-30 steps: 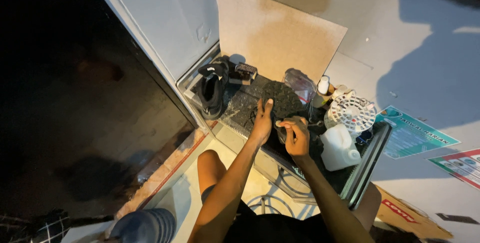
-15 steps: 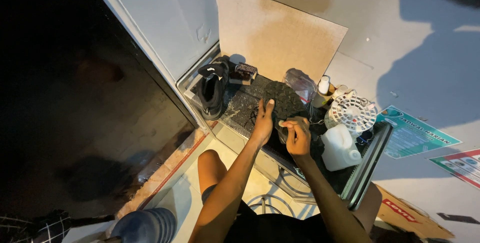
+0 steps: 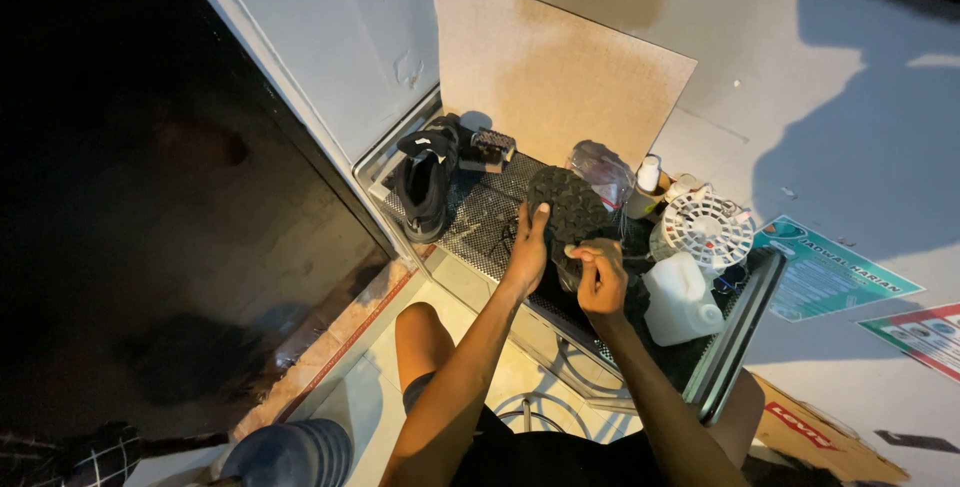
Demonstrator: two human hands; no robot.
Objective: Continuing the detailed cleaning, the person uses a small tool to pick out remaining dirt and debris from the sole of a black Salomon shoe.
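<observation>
Against the pale wall leans a large tan fibreboard panel (image 3: 560, 67); below it a dark perforated metal tray (image 3: 480, 222) lies flat on the pale floor, bearing the smaller things; a black shoe with white markings (image 3: 425, 182) sits at the tray's left end, a small dark brush-like block (image 3: 492, 144) just beside it; to the right stand a white plastic jug with a cap (image 3: 680, 299), a white round slotted drain cover (image 3: 708, 230), a crumpled clear plastic bag (image 3: 600, 169) and a small white-capped bottle (image 3: 647, 179).

Near the tray's middle, a second black shoe, turned sole-up to show its lugged tread (image 3: 568, 205), lies just ahead of both hands, its long axis running from the bag end back toward the person; the left hand (image 3: 527, 245) is on it, the right hand (image 3: 600, 279) hard against its near end, so neither is clearly farther off; the left hand's fingers are straight and together, laid flat along the sole's left edge, steadying it rather than gripping; the right hand's fingers (image 3: 590, 252) are curled close, pinched on a small pale object at the sole's near edge, too small to identify, and whether that object touches the tread I cannot tell.
</observation>
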